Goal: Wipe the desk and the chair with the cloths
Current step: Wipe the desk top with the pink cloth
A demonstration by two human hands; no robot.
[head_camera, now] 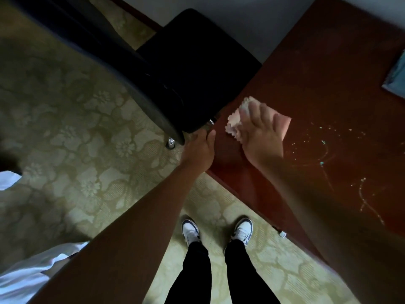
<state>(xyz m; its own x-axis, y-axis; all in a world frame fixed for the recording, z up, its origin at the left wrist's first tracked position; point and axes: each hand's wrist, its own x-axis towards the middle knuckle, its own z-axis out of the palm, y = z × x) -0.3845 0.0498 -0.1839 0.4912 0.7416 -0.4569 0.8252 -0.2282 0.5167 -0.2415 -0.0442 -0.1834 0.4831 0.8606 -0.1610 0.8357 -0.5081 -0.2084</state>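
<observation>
1. Pressing down with its fingers spread flat, the right hand [259,132] lay on a pale cloth [235,122] near the corner of the reddish-brown desk [328,73]; the cloth showed past the fingertips and to their left, bunched under the palm.
2. The left hand [200,148] reached to the desk's edge at that same corner, thumb up against the wood; the fingers curled out of sight, so I could not tell whether they gripped anything.
3. The two hands sat near each other, not touching.
4. Pale crumbs and streaks [324,150] were scattered on the desk to the right of the cloth.
5. A bluish flat thing [395,77] lay at the desk's far right edge, blurred and cut off by the frame.
6. The black chair [186,69] stood just beside the desk corner, on a green flowered carpet [76,128].
7. Below, the person's white shoes [190,231] and dark trousers stood on the carpet, close to the desk.
8. White fabric [28,270] showed at the lower left.
</observation>
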